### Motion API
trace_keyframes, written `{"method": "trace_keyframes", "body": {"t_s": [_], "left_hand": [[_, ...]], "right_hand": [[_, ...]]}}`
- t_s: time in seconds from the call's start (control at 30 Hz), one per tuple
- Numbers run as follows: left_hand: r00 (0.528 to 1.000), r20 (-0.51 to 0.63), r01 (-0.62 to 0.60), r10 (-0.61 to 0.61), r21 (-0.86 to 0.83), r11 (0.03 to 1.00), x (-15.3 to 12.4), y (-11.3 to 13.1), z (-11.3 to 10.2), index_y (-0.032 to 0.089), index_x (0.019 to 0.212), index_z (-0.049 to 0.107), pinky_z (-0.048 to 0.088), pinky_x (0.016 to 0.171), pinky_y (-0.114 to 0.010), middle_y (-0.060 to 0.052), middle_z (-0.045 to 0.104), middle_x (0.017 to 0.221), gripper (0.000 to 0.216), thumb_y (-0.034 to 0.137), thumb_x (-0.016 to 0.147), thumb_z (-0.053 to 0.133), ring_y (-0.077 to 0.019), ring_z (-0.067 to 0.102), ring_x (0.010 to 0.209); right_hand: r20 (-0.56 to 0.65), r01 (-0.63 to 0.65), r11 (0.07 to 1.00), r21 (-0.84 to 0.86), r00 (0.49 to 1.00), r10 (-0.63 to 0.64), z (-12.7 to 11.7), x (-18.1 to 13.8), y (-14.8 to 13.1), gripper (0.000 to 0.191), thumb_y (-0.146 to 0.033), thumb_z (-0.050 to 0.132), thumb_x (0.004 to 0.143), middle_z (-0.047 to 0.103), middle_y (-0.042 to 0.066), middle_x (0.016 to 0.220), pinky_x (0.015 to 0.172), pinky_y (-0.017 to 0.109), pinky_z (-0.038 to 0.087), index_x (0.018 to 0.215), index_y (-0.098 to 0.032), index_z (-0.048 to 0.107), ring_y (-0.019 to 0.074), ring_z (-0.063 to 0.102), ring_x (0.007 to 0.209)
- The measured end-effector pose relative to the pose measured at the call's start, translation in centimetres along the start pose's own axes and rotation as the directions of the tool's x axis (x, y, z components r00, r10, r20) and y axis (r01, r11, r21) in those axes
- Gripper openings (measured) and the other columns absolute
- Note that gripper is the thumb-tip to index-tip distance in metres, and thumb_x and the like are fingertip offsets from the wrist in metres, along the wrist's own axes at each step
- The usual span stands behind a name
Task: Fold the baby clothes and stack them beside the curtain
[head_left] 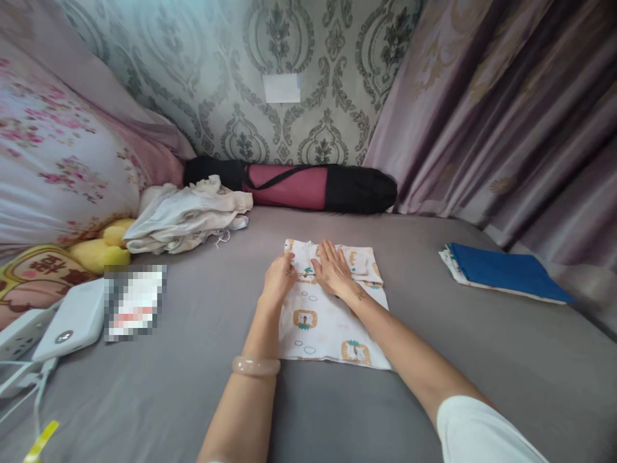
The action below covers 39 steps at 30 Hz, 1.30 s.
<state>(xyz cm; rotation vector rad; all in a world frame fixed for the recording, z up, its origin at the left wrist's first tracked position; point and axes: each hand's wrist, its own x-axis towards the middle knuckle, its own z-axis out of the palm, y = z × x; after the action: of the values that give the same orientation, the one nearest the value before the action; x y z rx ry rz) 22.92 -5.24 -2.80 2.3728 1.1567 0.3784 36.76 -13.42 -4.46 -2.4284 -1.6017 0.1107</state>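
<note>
A small white printed cloth (322,321) with orange and teal motifs lies folded on the grey bed sheet (193,386). My left hand (278,278) rests on the cloth's left edge near its far end, fingers curled and pinching the fabric. My right hand (331,267) lies flat on the cloth beside it, fingers stretched out and pressing down. A pale bangle (255,366) circles my left wrist. The far right part of the cloth (361,260) is folded over into a thicker band.
A heap of white garments (187,218) lies at the far left. A red and black rolled bag (299,185) sits against the wall. A blue folder (501,271) is at right, by the curtain (506,128). White devices and cables (62,321) and pillows (58,161) are at left.
</note>
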Motion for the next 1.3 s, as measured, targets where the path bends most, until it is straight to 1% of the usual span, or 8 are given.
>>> {"method": "trace_keyframes", "body": {"t_s": [0.17, 0.43, 0.57, 0.83, 0.97, 1.07, 1.17, 1.3], "left_hand": [[0.999, 0.025, 0.029, -0.030, 0.037, 0.999, -0.2, 0.3, -0.3, 0.017, 0.121, 0.059, 0.044, 0.087, -0.031, -0.013, 0.063, 0.121, 0.041, 0.011, 0.085, 0.041, -0.0245, 0.058, 0.111], [0.997, 0.054, 0.049, -0.053, 0.058, 0.997, -0.3, 0.2, -0.3, 0.018, 0.117, 0.061, 0.043, 0.082, -0.029, -0.012, 0.064, 0.120, 0.037, 0.016, 0.088, 0.039, -0.0240, 0.058, 0.109], [0.998, 0.046, 0.044, -0.047, 0.054, 0.998, -0.3, 0.1, -0.2, 0.018, 0.114, 0.062, 0.043, 0.081, -0.029, -0.012, 0.064, 0.119, 0.035, 0.016, 0.087, 0.039, -0.0231, 0.058, 0.106], [0.998, 0.055, 0.014, -0.016, 0.038, 0.999, -0.5, -0.1, -0.8, 0.016, 0.112, 0.064, 0.045, 0.083, -0.032, -0.014, 0.066, 0.112, 0.035, 0.017, 0.085, 0.042, -0.0245, 0.060, 0.103], [0.999, -0.035, -0.041, 0.042, 0.027, 0.999, -0.3, 0.7, -2.0, 0.015, 0.117, 0.062, 0.046, 0.085, -0.032, -0.013, 0.067, 0.110, 0.037, 0.021, 0.086, 0.042, -0.0242, 0.062, 0.100], [0.990, -0.020, -0.141, 0.143, 0.080, 0.987, -0.6, 2.2, -3.2, 0.015, 0.115, 0.063, 0.045, 0.085, -0.031, -0.012, 0.068, 0.107, 0.036, 0.021, 0.086, 0.042, -0.0229, 0.062, 0.098], [0.946, 0.166, -0.298, 0.277, 0.114, 0.948, -2.2, 3.1, -4.1, 0.018, 0.111, 0.064, 0.046, 0.081, -0.029, -0.009, 0.068, 0.099, 0.032, 0.023, 0.086, 0.044, -0.0206, 0.062, 0.089], [0.797, 0.400, -0.492, 0.453, -0.006, 0.871, -6.1, 1.6, -5.2, 0.021, 0.103, 0.066, 0.045, 0.077, -0.027, -0.006, 0.067, 0.093, 0.026, 0.034, 0.087, 0.048, -0.0183, 0.060, 0.083]], "right_hand": [[0.095, -0.021, 1.000, 0.007, 0.995, 0.020, -0.4, -1.0, 1.5, 0.068, -0.045, 0.017, 0.098, 0.017, 0.015, 0.157, 0.117, 0.039, 0.007, 0.149, 0.000, 0.023, 0.0239, 0.010, 0.145], [0.066, -0.027, 0.997, -0.075, 0.997, 0.032, -1.4, -2.1, 5.0, 0.070, -0.046, 0.016, 0.098, 0.017, 0.017, 0.157, 0.117, 0.038, 0.006, 0.148, 0.002, 0.024, 0.0251, 0.011, 0.145], [-0.044, -0.152, 0.982, -0.114, 0.988, 0.148, -1.5, -2.6, 6.7, 0.068, -0.043, 0.016, 0.098, 0.015, 0.017, 0.157, 0.117, 0.042, 0.003, 0.149, 0.001, 0.023, 0.0259, 0.008, 0.145], [0.071, -0.216, 0.962, 0.165, 0.976, 0.207, -2.3, -2.5, 8.7, 0.065, -0.042, 0.018, 0.097, 0.016, 0.014, 0.158, 0.117, 0.039, 0.012, 0.149, -0.004, 0.024, 0.0227, 0.011, 0.145], [-0.123, -0.159, 0.912, 0.379, 0.968, 0.220, -4.5, -6.0, 10.2, 0.057, -0.035, 0.034, 0.093, 0.040, 0.015, 0.148, 0.110, 0.033, 0.030, 0.143, -0.008, 0.037, 0.0208, 0.037, 0.135], [-0.116, -0.083, 0.898, 0.432, 0.982, 0.146, -6.3, -10.6, 11.0, 0.042, -0.030, 0.044, 0.089, 0.064, 0.011, 0.122, 0.095, 0.032, 0.044, 0.124, -0.014, 0.058, 0.0203, 0.059, 0.109], [-0.009, -0.037, 0.906, 0.423, 0.999, 0.045, -7.9, -15.1, 10.8, 0.031, -0.032, 0.047, 0.088, 0.068, 0.007, 0.105, 0.079, 0.029, 0.048, 0.107, -0.019, 0.067, 0.0172, 0.062, 0.088], [0.131, 0.017, 0.907, 0.421, 0.988, -0.079, -9.0, -19.8, 9.7, 0.025, -0.036, 0.051, 0.088, 0.065, 0.004, 0.101, 0.074, 0.028, 0.046, 0.098, -0.022, 0.069, 0.0145, 0.060, 0.079]]}}
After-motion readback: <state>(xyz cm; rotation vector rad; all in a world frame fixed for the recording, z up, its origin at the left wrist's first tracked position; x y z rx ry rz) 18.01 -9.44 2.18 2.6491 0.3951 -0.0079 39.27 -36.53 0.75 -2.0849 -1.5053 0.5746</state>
